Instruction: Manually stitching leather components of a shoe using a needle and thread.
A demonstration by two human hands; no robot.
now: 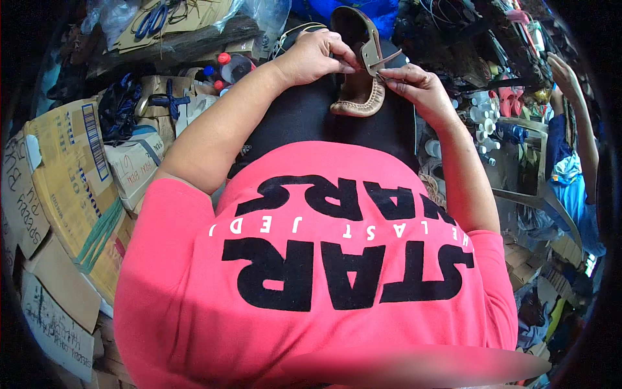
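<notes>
A brown leather shoe upper (371, 53) rests over my lap on black trousers, its puckered, stitched edge (360, 107) curving toward me. From its middle a thin lace or strip (387, 58) sticks out to the right. At the upper's left side my left hand (317, 57) is closed, thumb and fingers pinching close to the leather. My right hand (414, 85) pinches at the right side, just below the strip. Both hands touch or nearly touch the upper; any thread or tool between the fingertips is too small to make out.
Cardboard boxes (74, 188) crowd my left. Blue-handled scissors (151, 19) lie at the upper left. Bottles with red and blue caps (224, 58) stand beside my left forearm. Small jars (483, 123) sit to my right. Another person's raised hand (565, 76) shows at far right.
</notes>
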